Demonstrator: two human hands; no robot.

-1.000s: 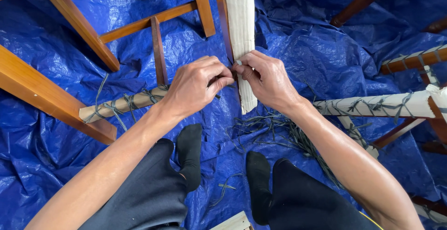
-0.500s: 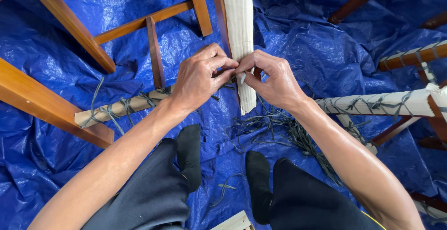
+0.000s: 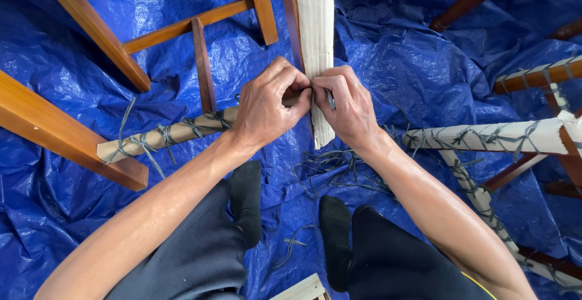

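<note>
Covering the whole floor: crumpled blue plastic tarpaulin [image 3: 424,69], strewn with cut grey string scraps [image 3: 339,169] near the middle. Brown wooden chair frames [image 3: 66,130] along its left and right edges. Pale paper-wrapped chair leg [image 3: 315,15] (string-bound further along) runs from the top edge to centre; left hand [image 3: 267,103] and right hand [image 3: 348,106] pinch closed on it, fingertips meeting.

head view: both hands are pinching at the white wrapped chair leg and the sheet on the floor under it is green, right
Not quite: the sheet is blue, not green, as the head view shows. The rest holds: the left hand and right hand both pinch at the white wrapped chair leg.
</note>
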